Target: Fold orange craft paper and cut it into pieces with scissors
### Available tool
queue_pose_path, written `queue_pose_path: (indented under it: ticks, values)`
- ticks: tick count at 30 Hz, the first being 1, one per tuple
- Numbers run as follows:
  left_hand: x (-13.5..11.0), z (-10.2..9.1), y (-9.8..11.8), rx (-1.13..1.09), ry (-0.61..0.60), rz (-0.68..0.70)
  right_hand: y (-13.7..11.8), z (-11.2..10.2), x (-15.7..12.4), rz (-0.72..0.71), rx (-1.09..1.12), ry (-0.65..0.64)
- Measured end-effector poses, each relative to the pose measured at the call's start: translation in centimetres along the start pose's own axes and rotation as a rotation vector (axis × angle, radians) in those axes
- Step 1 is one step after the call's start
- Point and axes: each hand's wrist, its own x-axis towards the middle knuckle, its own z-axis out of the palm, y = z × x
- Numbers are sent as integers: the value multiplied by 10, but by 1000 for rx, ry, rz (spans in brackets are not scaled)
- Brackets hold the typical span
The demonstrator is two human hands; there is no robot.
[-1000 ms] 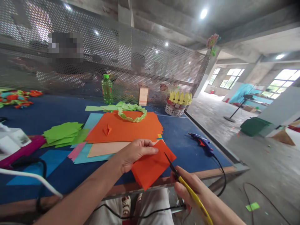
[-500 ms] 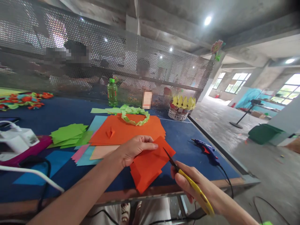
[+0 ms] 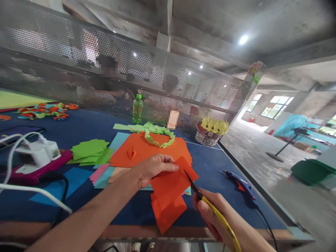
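A person's left hand [image 3: 151, 169] pinches the upper left corner of an orange sheet [image 3: 170, 190] between thumb and fingers, lifting it just above the blue table [image 3: 78, 126], while the right hand [image 3: 217, 218], closed around the yellow handles of a pair of scissors [image 3: 210, 206], sets the dark blades against the sheet's right edge; the cut looks part-way through, with a lower flap already hanging loose under the left hand, and a clean result would seem to call for keeping the paper taut, feeding it into the blades rather than chasing it, and holding the pinching fingertips well away from the cutting line. Far to the left of the left hand sit a white box [image 3: 36, 154] on a pink case [image 3: 39, 169], with green squares [image 3: 88, 150] nearer in; just beyond the hand lies a stack of orange paper [image 3: 147, 148] topped by a green paper ring [image 3: 159, 134], and a green bottle [image 3: 137, 109] stands further back by the mesh screen [image 3: 78, 70], its contents too dim to tell. Beyond the right hand, a woven basket [image 3: 207, 137] holds folded yellow paper points [image 3: 214, 126], and a blue glue gun [image 3: 240, 183] lies just to that hand's right
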Motion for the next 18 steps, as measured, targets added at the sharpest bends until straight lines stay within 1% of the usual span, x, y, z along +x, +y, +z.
queue_pose_path:
  ticks: [3, 6, 11, 15, 18]
  values:
    - [0, -3, 1, 8, 1, 13, 7, 0, 10, -5, -33, 11]
    - [0, -6, 2, 21, 10, 36, 16, 0, 21, -48, -90, 61]
    - [-1, -9, 3, 41, 15, 53, 28, -1, 30, -70, -134, 68]
    - [-1, -10, 4, 50, 26, 66, 29, -2, 31, -79, -174, 69]
    - [-1, -10, 3, 63, 22, 65, 24, -2, 31, -111, -186, 57]
